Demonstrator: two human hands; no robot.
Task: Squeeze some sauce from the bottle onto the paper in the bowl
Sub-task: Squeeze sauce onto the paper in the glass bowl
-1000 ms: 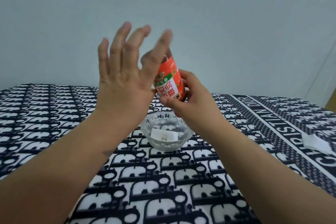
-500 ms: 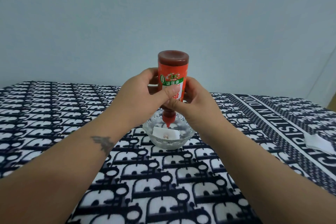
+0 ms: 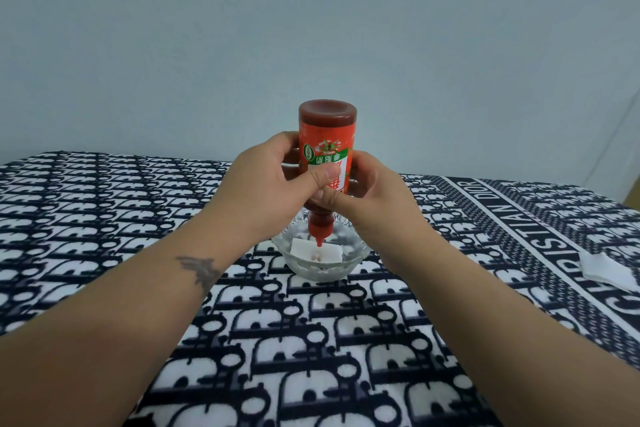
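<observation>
A red sauce bottle [image 3: 327, 135] with an orange label is held upside down, its red nozzle pointing straight down into a clear glass bowl [image 3: 320, 270]. My left hand [image 3: 263, 189] wraps the bottle from the left, thumb across the label. From the right, my right hand [image 3: 377, 198] clasps the bottle's lower part. A white square of paper [image 3: 330, 252] lies in the bowl under the nozzle tip, with a couple of small pale-red spots on it.
The bowl stands on a black-and-white patterned cloth [image 3: 104, 218] covering the surface. A folded white tissue [image 3: 602, 269] lies at the right edge. A plain pale wall stands behind.
One second ago my left hand was raised open beside the tilted bottle. It has come down and closed on the bottle, which now stands vertical, nozzle down over the bowl.
</observation>
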